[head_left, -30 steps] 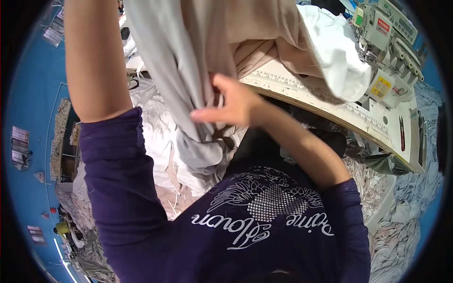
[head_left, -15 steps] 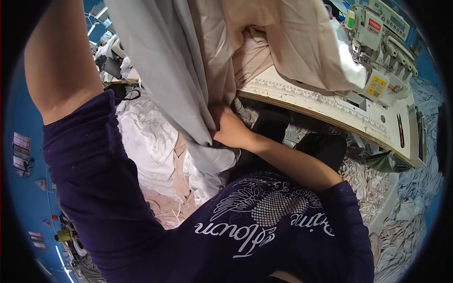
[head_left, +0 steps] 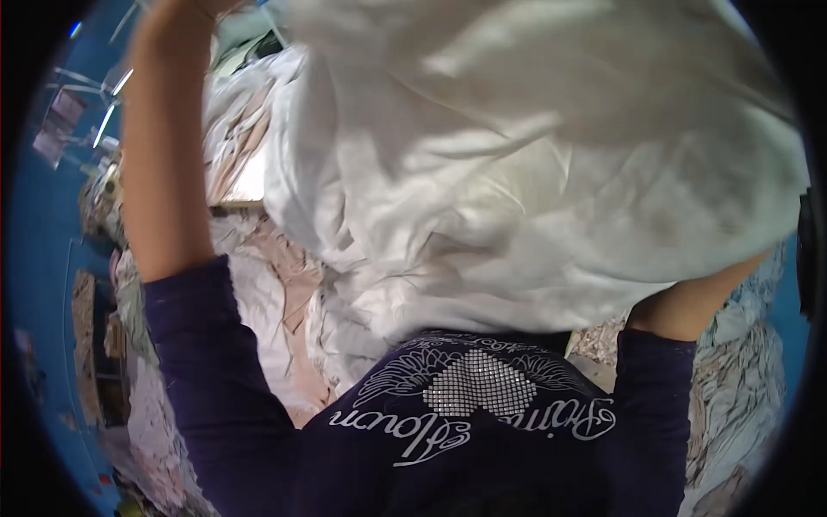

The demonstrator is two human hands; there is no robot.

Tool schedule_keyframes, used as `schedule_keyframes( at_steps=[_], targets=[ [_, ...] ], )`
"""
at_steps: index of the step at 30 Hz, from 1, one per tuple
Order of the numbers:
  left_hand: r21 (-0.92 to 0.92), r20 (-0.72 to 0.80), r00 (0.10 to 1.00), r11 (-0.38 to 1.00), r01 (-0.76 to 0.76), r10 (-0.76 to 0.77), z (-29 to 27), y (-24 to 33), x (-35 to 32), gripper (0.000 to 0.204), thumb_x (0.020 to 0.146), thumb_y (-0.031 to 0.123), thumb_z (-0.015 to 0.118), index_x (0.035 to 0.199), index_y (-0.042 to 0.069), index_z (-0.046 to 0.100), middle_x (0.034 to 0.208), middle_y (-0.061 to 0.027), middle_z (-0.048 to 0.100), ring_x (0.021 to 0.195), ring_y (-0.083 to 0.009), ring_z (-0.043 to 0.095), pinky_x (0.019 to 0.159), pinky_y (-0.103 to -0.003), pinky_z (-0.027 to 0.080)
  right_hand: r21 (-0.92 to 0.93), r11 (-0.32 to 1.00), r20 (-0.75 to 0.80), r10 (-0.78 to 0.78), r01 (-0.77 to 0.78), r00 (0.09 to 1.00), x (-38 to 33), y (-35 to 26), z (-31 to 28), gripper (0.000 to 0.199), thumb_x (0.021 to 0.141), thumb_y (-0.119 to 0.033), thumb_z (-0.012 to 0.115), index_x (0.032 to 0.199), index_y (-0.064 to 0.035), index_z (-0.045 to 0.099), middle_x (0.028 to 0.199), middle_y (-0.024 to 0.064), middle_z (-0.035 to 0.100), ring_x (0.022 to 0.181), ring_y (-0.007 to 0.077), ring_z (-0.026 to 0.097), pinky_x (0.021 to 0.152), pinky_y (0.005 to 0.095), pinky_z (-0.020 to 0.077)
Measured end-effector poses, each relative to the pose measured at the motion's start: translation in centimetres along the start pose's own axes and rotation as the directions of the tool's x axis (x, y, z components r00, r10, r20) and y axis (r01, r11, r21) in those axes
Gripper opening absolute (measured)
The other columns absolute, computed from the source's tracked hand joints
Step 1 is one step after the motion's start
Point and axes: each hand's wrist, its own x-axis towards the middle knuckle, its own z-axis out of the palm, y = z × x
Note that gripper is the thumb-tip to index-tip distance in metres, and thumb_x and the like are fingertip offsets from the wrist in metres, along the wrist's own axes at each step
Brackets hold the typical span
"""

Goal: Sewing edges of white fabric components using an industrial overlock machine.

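Observation:
A large pale cloth billows in front of me, spread wide and blurred in places by motion. My left arm reaches up along its left side, and only part of my left hand shows at the upper edge, its fingers out of the picture. On the right, my right forearm goes in behind the cloth, which hides that hand completely. Whether either hand grips the cloth cannot be seen.
White fabric and a beige piece lie heaped below the cloth on the left. More folded fabric rests beyond my left forearm. A grey-white fabric pile lies beside my right arm.
The cloth has been lifted and spread across the view, covering the sewing machine and its table. My right hand, earlier on the hanging grey fabric, has moved rightward behind the cloth.

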Motion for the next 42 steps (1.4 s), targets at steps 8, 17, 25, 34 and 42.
schedule_keyframes(
  at_steps=[8,17,25,34,42],
  targets=[
    [-0.522,0.827,0.451,0.757,0.393,0.336,12.4,-0.1,-3.5,0.036,0.082,0.021,0.065,0.111,0.001,0.061,0.095,-0.0129,0.066,0.078,-0.0188,0.063,0.072,-0.026,0.051,-0.325,0.761,0.371,0.649,-0.561,0.664,-12.1,-2.4,0.7,0.037,0.063,-0.028,0.07,0.085,0.0004,0.062,0.081,0.0135,0.062,0.074,0.0266,0.063,0.065,0.0325,0.0485],
    [0.604,-0.017,0.713,0.561,0.566,-0.701,11.8,-19.9,-20.6,0.048,0.079,0.017,0.061,0.125,0.01,0.051,0.134,-0.0191,0.042,0.125,-0.0325,0.038,0.102,-0.038,0.033,0.96,-0.066,-0.096,0.833,-0.27,-0.546,-41.6,-4.2,-5.8,0.038,0.086,-0.018,0.047,0.12,0.0004,0.05,0.118,0.0141,0.056,0.104,0.0249,0.056,0.084,0.0362,0.0468],
    [0.538,-0.088,0.497,0.378,0.753,-0.864,2.8,-23.1,-35.6,0.051,0.077,0.001,0.045,0.127,0.008,0.049,0.134,-0.0201,0.042,0.122,-0.0334,0.042,0.104,-0.035,0.031,-0.273,0.427,-0.252,0.833,-0.862,0.492,-34.6,7.6,7.2,0.058,0.066,0.004,0.058,0.122,0.0001,0.044,0.12,0.0192,0.049,0.115,0.0316,0.046,0.096,0.0388,0.037],
    [0.39,-0.407,0.191,0.019,0.92,-0.893,-7.1,-16.6,-41.3,0.042,0.083,0.006,0.046,0.125,0.006,0.052,0.121,-0.0122,0.057,0.105,-0.0238,0.056,0.089,-0.032,0.043,0.163,0.538,0.064,0.831,-0.827,0.553,-24.5,9.8,14.9,0.065,0.07,-0.018,0.072,0.126,-0.0015,0.043,0.134,0.0192,0.037,0.126,0.0315,0.035,0.102,0.0358,0.0313],
    [0.399,0.179,0.412,0.448,0.8,-0.894,10.6,-8.8,-21.9,0.045,0.069,0.008,0.072,0.11,0.003,0.056,0.095,-0.0072,0.056,0.077,-0.015,0.052,0.068,-0.026,0.043,0.175,0.149,0.526,0.821,-0.973,0.22,-22.5,6.1,6.7,0.027,0.08,0.0,0.052,0.106,0.0016,0.06,0.096,0.0065,0.065,0.088,0.014,0.059,0.077,0.0279,0.0465]
  ],
)
